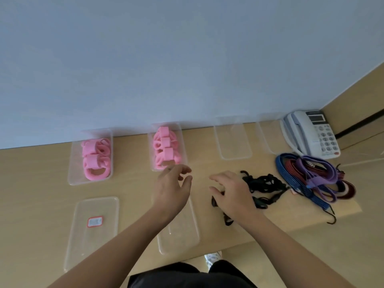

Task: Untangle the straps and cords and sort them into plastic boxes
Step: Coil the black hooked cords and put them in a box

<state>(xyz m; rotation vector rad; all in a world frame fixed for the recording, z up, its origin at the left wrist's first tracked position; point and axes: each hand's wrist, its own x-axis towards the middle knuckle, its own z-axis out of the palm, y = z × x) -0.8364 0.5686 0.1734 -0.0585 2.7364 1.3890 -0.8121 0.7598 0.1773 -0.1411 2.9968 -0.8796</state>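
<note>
Both forearms extend forward over the table [133, 183], palms facing down.

- The left hand [172, 188] hovers just in front of the second box [182, 163]. Its fingers are loosely curled and hold nothing.
- The right hand [230, 194] is positioned over the near-left part of the black cord tangle [264, 183]. Its fingers are spread and relaxed, with no grasp formed. Contact with the cords cannot be confirmed.

The rolled pink straps [95, 159] lie in the far-left box [72, 175], and more pink straps [165, 147] lie in the second box. The blue, purple and red cords [311, 177] lie piled to the right of the black tangle, in front of the telephone [311, 134]. The labelled box [83, 246] sits at the near left.
</note>
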